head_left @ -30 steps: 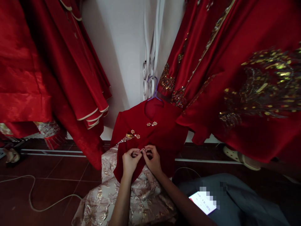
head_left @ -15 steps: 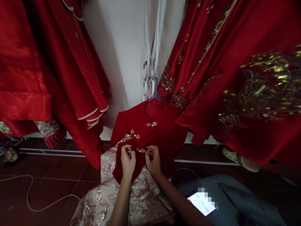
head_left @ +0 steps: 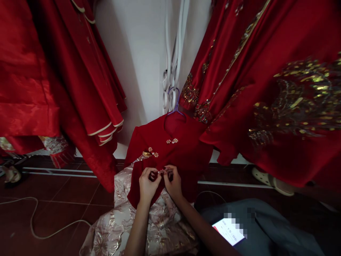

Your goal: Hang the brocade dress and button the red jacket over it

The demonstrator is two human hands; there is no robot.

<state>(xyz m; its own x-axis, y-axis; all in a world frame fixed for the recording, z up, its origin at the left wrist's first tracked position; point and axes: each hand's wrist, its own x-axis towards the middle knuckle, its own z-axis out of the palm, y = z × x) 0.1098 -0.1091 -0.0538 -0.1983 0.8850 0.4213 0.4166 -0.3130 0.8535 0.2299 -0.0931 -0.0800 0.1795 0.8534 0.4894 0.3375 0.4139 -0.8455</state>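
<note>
A small dark red top (head_left: 183,149) hangs on a purple hanger (head_left: 174,103) against the white wall. It has pearl clasps down its front. My left hand (head_left: 147,185) and my right hand (head_left: 173,182) meet at the lowest pearl clasp (head_left: 161,171), fingers pinched on it and on the red cloth either side. Two more clasps sit above, one with a gold ornament (head_left: 149,153). A pale gold brocade skirt (head_left: 128,224) spreads below the top.
Long red gowns hang at the left (head_left: 53,89) and, with gold sequins, at the right (head_left: 266,89). A white cable (head_left: 34,220) lies on the dark red floor tiles. A lit phone (head_left: 229,229) rests on grey cloth at lower right. A pale shoe (head_left: 271,179) lies beneath the right gown.
My hands drew apart half a second ago, showing the lowest clasp, and have now come together on it again. The garments have not moved.
</note>
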